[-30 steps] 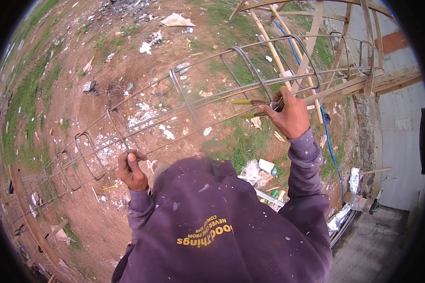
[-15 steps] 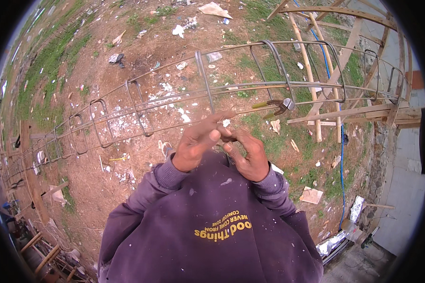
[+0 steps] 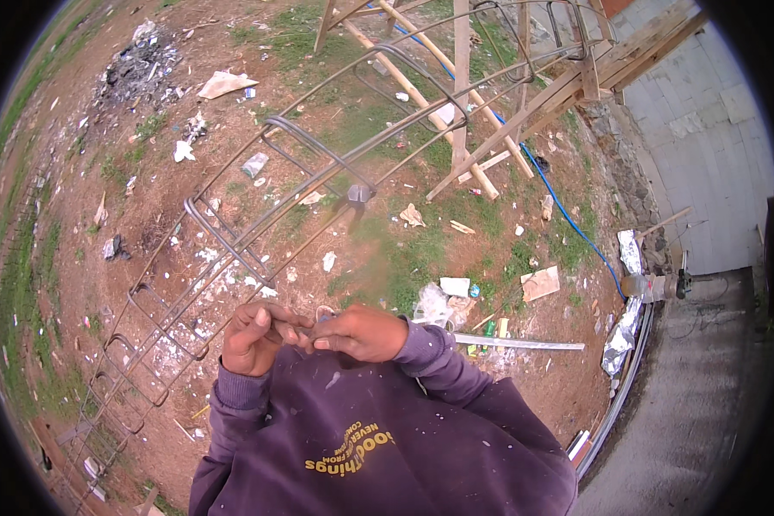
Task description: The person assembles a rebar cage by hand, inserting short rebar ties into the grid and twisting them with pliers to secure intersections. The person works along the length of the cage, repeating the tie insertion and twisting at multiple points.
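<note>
We held our left hand [image 3: 249,340] and right hand [image 3: 361,334] with fingertips meeting; we could not tell what, if anything, they pinched. Ahead of our fingers stretched the long grey steel-bar cage [image 3: 232,246], grey-headed metal pliers [image 3: 358,195] against it.

The left hand [image 3: 251,340] and right hand [image 3: 365,334] meet at the fingertips before the torso [image 3: 456,439], fingers bent. Both forearms [image 3: 451,365] converge inward. Finger contents are indeterminable.
</note>
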Demonstrator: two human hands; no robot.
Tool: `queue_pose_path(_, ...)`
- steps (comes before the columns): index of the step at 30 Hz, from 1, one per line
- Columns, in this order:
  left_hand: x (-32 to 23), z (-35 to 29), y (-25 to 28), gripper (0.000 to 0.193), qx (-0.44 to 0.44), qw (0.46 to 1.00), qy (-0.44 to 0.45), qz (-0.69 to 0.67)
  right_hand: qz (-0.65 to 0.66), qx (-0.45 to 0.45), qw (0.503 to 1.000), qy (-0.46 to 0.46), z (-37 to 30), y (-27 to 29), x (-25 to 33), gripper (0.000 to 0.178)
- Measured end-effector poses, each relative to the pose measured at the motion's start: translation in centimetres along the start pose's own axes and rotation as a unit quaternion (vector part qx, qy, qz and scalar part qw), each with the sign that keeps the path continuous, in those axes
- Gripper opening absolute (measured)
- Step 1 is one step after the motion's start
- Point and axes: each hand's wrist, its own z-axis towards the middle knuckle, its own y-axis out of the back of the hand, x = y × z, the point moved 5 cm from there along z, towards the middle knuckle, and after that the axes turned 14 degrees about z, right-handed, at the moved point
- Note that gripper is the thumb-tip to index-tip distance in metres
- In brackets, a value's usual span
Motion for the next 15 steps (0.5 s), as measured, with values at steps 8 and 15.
queue_pose_path(8, -3.1, 1.1, 0.9, 0.028, -0.143, 0.949, -0.224, 0.169, 0.328, -0.013, 0.944, -0.031, 1.8, -3.0, 0.5, 0.042)
queue_pose_path(15, -5.7, 3.5, -0.4, 0.027, -0.128, 0.958, -0.190, 0.175, 0.282, -0.083, 0.955, -0.026, 2.3, 1.6, 2.3, 0.031)
